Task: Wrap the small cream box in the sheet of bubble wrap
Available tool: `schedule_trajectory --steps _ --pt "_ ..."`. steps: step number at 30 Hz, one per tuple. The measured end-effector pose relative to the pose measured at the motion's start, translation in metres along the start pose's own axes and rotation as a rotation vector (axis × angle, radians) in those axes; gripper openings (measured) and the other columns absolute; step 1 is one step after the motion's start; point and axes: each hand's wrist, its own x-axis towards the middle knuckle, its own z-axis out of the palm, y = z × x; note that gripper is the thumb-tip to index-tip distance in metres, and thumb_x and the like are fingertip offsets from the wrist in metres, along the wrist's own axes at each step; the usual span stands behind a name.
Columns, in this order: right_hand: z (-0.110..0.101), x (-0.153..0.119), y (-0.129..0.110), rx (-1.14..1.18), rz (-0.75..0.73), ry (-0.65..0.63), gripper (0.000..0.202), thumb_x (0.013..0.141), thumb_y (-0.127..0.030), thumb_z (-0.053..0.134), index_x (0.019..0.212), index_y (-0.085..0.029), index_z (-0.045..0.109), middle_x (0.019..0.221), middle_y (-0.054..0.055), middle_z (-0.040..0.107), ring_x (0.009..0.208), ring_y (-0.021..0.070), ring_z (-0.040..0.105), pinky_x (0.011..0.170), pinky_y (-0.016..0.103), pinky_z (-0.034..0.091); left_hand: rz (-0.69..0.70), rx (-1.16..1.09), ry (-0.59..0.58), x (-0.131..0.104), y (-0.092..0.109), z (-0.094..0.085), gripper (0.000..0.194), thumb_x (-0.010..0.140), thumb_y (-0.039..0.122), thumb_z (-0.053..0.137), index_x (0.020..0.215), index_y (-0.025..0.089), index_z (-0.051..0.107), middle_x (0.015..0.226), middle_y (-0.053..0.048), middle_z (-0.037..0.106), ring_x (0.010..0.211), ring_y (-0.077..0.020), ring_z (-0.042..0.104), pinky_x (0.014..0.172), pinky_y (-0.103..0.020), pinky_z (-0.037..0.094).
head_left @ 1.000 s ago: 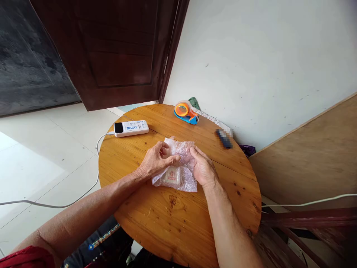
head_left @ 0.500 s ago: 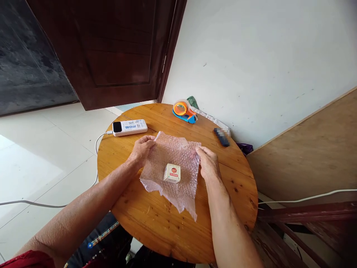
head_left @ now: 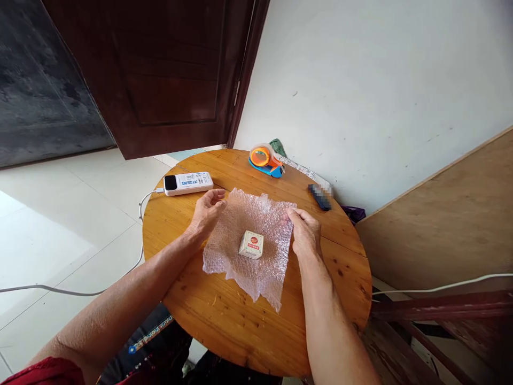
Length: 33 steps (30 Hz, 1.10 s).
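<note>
A small printed box [head_left: 251, 244] is seen resting near the middle of a sheet of bubble wrap [head_left: 269, 280], its printed top face upward; bare wrap is left on all sides of it. The sheet is spread over a round wooden worktop [head_left: 224, 326], with its near edge ragged and wavy. The far right corner is pinched between the thumb and fingers of the right hand [head_left: 306, 230]. The left hand [head_left: 205, 215] is held loosely open just beside the far left corner; whether the wrap is touched by its fingertips cannot be told.

For good handling, the sheet is best drawn flat by both far corners evenly, since a pull from one side alone could skew it or slide the box off centre. Only light tension is advised, as thin film is likely to stretch or tear. Room is left behind the sheet, where a tape dispenser [head_left: 265, 161] and a white device [head_left: 189, 183] are placed.
</note>
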Motion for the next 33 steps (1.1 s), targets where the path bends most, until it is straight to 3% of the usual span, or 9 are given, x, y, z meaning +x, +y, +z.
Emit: schedule_trajectory --steps 5,10,15,19,21,23,27,30,33 --pt "-0.002 0.007 0.007 -0.025 0.003 0.037 0.022 0.060 -0.037 0.071 0.069 -0.017 0.067 0.058 -0.003 0.063 0.057 0.0132 0.053 0.059 0.027 0.040 0.496 0.591 -0.225 -0.013 0.002 -0.002 0.029 0.079 0.016 0.052 0.102 0.019 0.069 0.108 -0.007 0.069 0.106 -0.0232 0.058 0.097 -0.041 0.043" --pt "-0.005 0.016 0.014 -0.031 -0.003 0.052 0.025 0.058 -0.035 0.070 0.075 -0.017 0.066 0.063 -0.002 0.065 0.060 0.0150 0.058 0.062 0.028 0.045 0.380 1.016 -0.504 -0.014 -0.010 0.004 0.031 0.081 0.012 0.053 0.105 0.020 0.071 0.115 -0.007 0.070 0.112 -0.0266 0.058 0.101 -0.046 0.042" --pt "-0.007 0.022 0.021 -0.080 0.004 0.040 0.025 0.056 -0.034 0.069 0.075 -0.017 0.068 0.063 0.000 0.067 0.058 0.0151 0.060 0.062 0.029 0.047 0.279 0.761 -0.483 -0.022 0.012 -0.003 0.033 0.080 0.017 0.058 0.111 0.016 0.069 0.119 -0.012 0.068 0.112 -0.0267 0.061 0.102 -0.047 0.044" --pt "-0.007 0.024 0.024 -0.120 -0.013 0.023 0.028 0.059 -0.036 0.068 0.079 -0.016 0.070 0.065 0.002 0.070 0.057 0.0154 0.061 0.056 0.028 0.048 -0.051 0.190 -0.632 -0.035 0.048 -0.059 0.039 0.082 0.041 0.062 0.112 0.017 0.066 0.112 -0.012 0.070 0.096 -0.0250 0.068 0.087 -0.044 0.054" --pt "-0.007 0.024 0.025 -0.134 -0.024 0.019 0.029 0.060 -0.038 0.067 0.079 -0.016 0.070 0.066 0.003 0.070 0.057 0.0159 0.062 0.054 0.027 0.048 -0.178 0.145 -0.402 -0.036 0.056 -0.099 0.045 0.078 0.046 0.063 0.110 0.014 0.065 0.113 -0.015 0.068 0.096 -0.0288 0.068 0.083 -0.047 0.055" --pt "-0.006 0.024 0.026 -0.144 -0.029 0.015 0.028 0.061 -0.038 0.067 0.079 -0.016 0.070 0.066 0.003 0.070 0.058 0.0164 0.062 0.053 0.027 0.048 -0.165 0.351 0.152 -0.035 0.055 -0.134 0.047 0.074 0.041 0.066 0.111 0.013 0.063 0.115 -0.017 0.064 0.103 -0.0335 0.064 0.086 -0.052 0.053" --pt "-0.006 0.024 0.026 -0.166 -0.034 0.012 0.027 0.061 -0.038 0.066 0.078 -0.017 0.070 0.067 0.003 0.070 0.060 0.0168 0.062 0.055 0.028 0.048 0.242 0.768 0.711 -0.034 0.049 -0.156 0.064 0.074 0.024 0.063 0.136 0.017 0.049 0.156 -0.014 0.029 0.143 -0.0389 0.028 0.115 -0.058 0.028" --pt "-0.007 0.023 0.025 -0.187 -0.030 0.013 0.029 0.062 -0.039 0.065 0.080 -0.016 0.070 0.065 0.003 0.070 0.058 0.0168 0.061 0.054 0.028 0.047 0.285 0.760 0.596 -0.036 0.054 -0.140 0.053 0.072 0.022 0.062 0.125 0.020 0.059 0.151 -0.010 0.041 0.142 -0.0384 0.032 0.114 -0.061 0.028" --pt "-0.008 0.022 0.023 -0.212 -0.038 0.000 0.030 0.062 -0.039 0.064 0.081 -0.016 0.070 0.065 0.004 0.070 0.058 0.0173 0.062 0.054 0.028 0.047 0.040 0.478 0.033 -0.043 0.066 -0.121 0.034 0.082 0.035 0.055 0.108 0.016 0.068 0.111 -0.011 0.070 0.107 -0.0301 0.065 0.097 -0.051 0.050"
